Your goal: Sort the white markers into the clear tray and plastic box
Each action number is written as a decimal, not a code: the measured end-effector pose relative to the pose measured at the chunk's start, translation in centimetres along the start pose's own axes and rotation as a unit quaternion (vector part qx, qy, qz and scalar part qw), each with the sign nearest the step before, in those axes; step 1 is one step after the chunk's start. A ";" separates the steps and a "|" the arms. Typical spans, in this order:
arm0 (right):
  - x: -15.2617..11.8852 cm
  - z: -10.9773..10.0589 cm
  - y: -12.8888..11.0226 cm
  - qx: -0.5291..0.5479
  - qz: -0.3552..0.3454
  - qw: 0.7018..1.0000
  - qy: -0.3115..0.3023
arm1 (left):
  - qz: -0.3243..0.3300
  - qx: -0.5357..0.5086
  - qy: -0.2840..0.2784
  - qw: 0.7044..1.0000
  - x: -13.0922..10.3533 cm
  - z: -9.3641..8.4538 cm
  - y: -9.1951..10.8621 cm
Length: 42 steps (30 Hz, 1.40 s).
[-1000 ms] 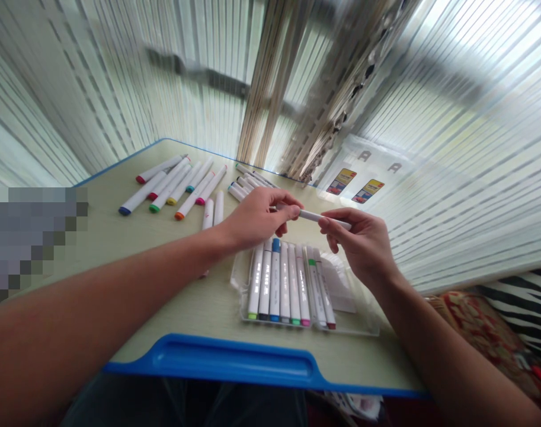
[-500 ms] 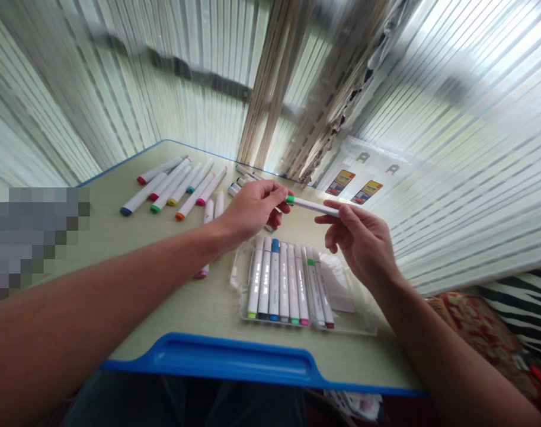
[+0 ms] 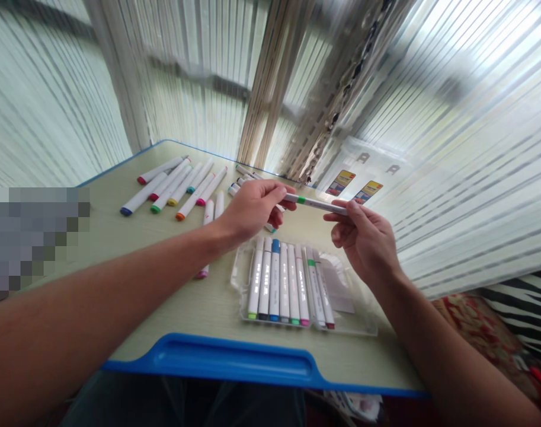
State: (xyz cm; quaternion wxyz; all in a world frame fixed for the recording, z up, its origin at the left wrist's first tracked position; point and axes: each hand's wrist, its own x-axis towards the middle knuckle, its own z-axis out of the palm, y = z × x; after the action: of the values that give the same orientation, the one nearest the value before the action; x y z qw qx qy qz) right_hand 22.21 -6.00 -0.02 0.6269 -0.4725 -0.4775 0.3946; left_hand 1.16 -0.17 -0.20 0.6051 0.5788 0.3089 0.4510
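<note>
A white marker (image 3: 321, 205) with a green band is held up above the table between my two hands. My left hand (image 3: 259, 204) pinches its left end, and my right hand (image 3: 370, 234) grips its right end between thumb and fingers. Below them lies a clear plastic case (image 3: 363, 323) with a row of white markers (image 3: 283, 284) in its left and middle part; their end colours include lime, black, blue, grey, green, pink and dark red. One marker in the row has a blue cap, another a green band.
Several loose markers (image 3: 181, 187) lie at the back left of the table (image 3: 132, 284). More lie behind and under my left arm, partly hidden. A clear lid with two labels (image 3: 341, 182) leans at the back right by the curtain. A blue trough (image 3: 230, 356) runs along the front edge.
The marker between my hands now shows its green band farther from my left fingers, with a whitish end in them. My right hand has shifted slightly right.
</note>
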 end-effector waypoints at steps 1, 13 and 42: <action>0.0 0.0 0.0 -0.004 -0.002 1.000 -0.001 | 0.005 0.009 -0.001 1.000 0.0 0.0 0.0; -0.4 0.2 0.1 -0.070 -0.022 0.997 -0.018 | 0.041 0.071 -0.009 0.997 -0.2 -0.2 -0.1; -1.2 0.6 0.2 -0.135 -0.003 0.985 -0.103 | 0.112 0.175 -0.112 0.972 -1.2 0.6 -0.3</action>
State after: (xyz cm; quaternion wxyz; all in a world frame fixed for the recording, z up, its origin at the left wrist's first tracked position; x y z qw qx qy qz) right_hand 21.35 -6.96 -0.40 0.5060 -0.5084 -0.5898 0.3710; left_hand 1.28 -1.47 -0.55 0.4709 0.7533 0.2460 0.3876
